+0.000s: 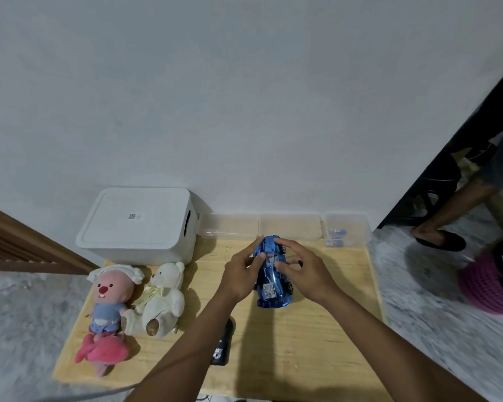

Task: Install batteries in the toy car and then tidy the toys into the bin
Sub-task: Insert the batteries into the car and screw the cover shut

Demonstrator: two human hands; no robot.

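On the desk (302, 343), nearest the person, a black remote (223, 345) is lying. Mid-desk, the left hand (241, 275) and right hand (304, 274) are both gripping the blue car (270, 282). Beyond, the lidded bin (140, 224) is sitting against the wall.
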